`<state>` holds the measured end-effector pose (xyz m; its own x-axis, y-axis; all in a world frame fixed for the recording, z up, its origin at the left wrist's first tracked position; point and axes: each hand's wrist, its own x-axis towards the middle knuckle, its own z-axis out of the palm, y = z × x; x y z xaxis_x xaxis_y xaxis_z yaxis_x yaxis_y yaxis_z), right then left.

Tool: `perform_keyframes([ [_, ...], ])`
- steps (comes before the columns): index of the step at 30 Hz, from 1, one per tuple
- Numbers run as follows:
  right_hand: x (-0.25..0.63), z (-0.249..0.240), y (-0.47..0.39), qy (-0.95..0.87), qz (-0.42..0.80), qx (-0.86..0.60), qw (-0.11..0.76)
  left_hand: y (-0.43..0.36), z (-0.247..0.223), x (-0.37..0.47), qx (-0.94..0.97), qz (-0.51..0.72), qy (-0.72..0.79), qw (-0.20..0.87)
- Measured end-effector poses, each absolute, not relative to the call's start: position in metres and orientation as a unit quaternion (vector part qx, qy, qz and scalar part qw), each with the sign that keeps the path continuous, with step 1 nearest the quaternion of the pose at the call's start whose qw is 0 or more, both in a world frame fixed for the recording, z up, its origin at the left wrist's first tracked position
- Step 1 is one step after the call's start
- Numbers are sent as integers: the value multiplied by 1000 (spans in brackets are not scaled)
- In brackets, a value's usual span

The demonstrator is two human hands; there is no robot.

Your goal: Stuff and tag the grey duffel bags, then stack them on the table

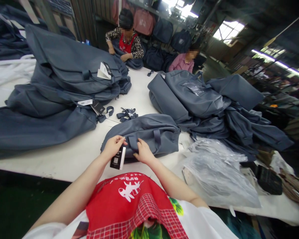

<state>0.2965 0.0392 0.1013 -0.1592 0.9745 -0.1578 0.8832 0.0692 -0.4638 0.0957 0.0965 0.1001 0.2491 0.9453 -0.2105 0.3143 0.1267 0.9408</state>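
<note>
A blue-grey bag (pixel 149 132) lies on the white table in front of me, its short straps facing up. My left hand (pixel 114 146) is closed in a pinch at the top of a black hang tag (pixel 116 160), which has a white label beside it and hangs over the bag's near side. Thumb and finger of my right hand (pixel 144 151) grip the bag at a webbing strap (pixel 133 143) near its front edge. What lies under the right fingertips is partly hidden.
Stacked blue-grey bags (pixel 64 63) fill the left, several with tags. More bags (pixel 189 96) are heaped at the right, beyond clear plastic bags (pixel 214 176). Loose straps (pixel 127 114) lie behind my bag. Two people (pixel 126 39) sit across the white table (pixel 137 83).
</note>
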Motion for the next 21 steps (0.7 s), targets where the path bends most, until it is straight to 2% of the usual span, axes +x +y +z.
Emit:
perform_keyframes([
  [6, 318, 167, 47, -758, 259, -597, 41, 104, 103, 99, 616, 290, 526, 510],
  [11, 325, 231, 54, -813, 150, -562, 4, 107, 121, 109, 682, 260, 492, 475],
  [17, 314, 256, 88, -868, 129, -478, 39, 92, 138, 126, 815, 136, 374, 421],
  [21, 299, 261, 106, -859, 36, -495, 123, 91, 130, 138, 738, 165, 443, 482],
])
